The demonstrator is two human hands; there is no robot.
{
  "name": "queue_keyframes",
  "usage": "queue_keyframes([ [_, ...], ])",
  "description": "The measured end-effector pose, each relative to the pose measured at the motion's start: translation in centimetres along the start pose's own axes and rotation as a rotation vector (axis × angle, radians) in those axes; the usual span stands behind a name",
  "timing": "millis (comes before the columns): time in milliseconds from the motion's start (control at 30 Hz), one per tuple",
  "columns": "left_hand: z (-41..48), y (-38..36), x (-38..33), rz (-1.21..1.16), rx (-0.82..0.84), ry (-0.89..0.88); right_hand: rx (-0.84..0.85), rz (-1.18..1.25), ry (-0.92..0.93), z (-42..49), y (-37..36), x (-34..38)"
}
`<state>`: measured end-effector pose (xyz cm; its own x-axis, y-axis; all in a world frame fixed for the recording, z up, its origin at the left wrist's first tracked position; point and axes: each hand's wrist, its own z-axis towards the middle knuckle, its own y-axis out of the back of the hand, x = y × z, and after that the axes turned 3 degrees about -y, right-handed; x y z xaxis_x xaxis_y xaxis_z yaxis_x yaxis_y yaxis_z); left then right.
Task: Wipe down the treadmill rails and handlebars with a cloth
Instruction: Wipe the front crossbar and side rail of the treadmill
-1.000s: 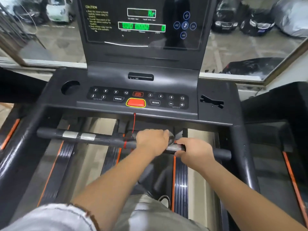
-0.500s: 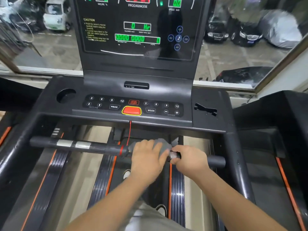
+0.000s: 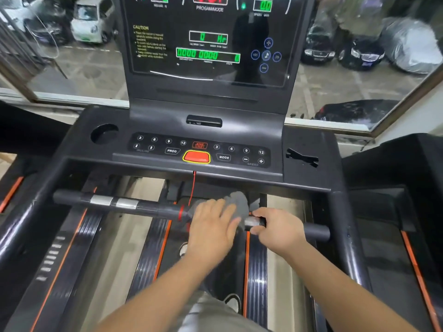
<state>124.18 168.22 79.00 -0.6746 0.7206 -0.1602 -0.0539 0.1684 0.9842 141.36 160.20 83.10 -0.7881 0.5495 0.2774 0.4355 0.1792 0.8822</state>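
In the head view, the grey cloth is draped over the middle of the black handlebar, just toward 6 o'clock from the console keypad. The left hand lies on top of it, grip released: the fingers look fairly straight and press the cloth onto the bar, though they are blurred. At its 3 o'clock, almost touching, the right hand has its grip clenched round the handlebar at a silver sensor plate. The cloth looks light, limp and thin, so it should wrap the round bar readily and is best held by bunching it under the palm. The bar looks smooth and rigid. Bare bar runs toward 9 o'clock past two more silver plates, with free room along it. A red safety cord hangs at the cloth's 11 o'clock and could snag. The console's lower edge sits close above at 12 o'clock. The left side rail and right side rail flank the bar at 9 and 3 o'clock.
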Motion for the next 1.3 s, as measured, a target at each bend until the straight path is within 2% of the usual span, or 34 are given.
queue_keyframes([
  [67,-2.9,-1.5,0.9,-0.041,-0.117,-0.112,-0.006,0.005,0.003,0.0,-0.2,-0.1],
  [167,-0.5,-0.6,2.8,0.009,-0.058,-0.169,0.02,-0.009,-0.012,0.4,0.1,-0.1],
  [333,6.7,4.3,0.6,-0.098,0.333,0.144,0.02,-0.041,-0.016,0.4,0.1,0.0],
  [367,6.2,4.1,0.2,-0.061,0.297,0.13,0.021,-0.04,-0.018,0.4,-0.1,0.0],
  [400,5.1,3.3,0.0,-0.006,0.185,0.09,0.024,-0.033,-0.014,0.4,-0.2,-0.1],
  [500,-0.2,0.0,0.8,-0.03,-0.051,-0.052,0.028,0.033,0.019,-0.1,-0.4,-0.7],
  [567,-2.5,-1.1,1.7,-0.014,-0.104,-0.147,0.02,0.037,0.035,-0.6,-0.3,-1.9],
  [633,-1.6,-0.4,2.3,0.066,-0.066,-0.178,-0.014,-0.072,0.008,-0.7,0.2,-3.5],
  [700,1.4,1.8,1.7,0.192,0.073,-0.211,0.005,-0.192,-0.072,-0.7,1.0,-4.6],
  [833,7.2,4.0,-0.4,0.167,0.385,-0.092,0.018,-0.208,-0.113,-0.2,1.4,-5.0],
  [933,5.3,2.4,-1.1,0.1,0.301,-0.1,0.01,-0.13,-0.143,0.2,1.7,-5.3],
  [1067,1.2,0.3,0.0,0.181,0.153,-0.215,0.02,-0.06,-0.163,0.6,2.1,-5.8],
  [1233,3.6,0.5,0.0,0.208,0.185,-0.287,0.057,-0.085,-0.189,0.9,2.8,-4.9],
  [1300,5.1,1.4,-0.6,0.124,0.215,-0.203,0.089,-0.099,-0.199,1.0,3.3,-4.4],
])
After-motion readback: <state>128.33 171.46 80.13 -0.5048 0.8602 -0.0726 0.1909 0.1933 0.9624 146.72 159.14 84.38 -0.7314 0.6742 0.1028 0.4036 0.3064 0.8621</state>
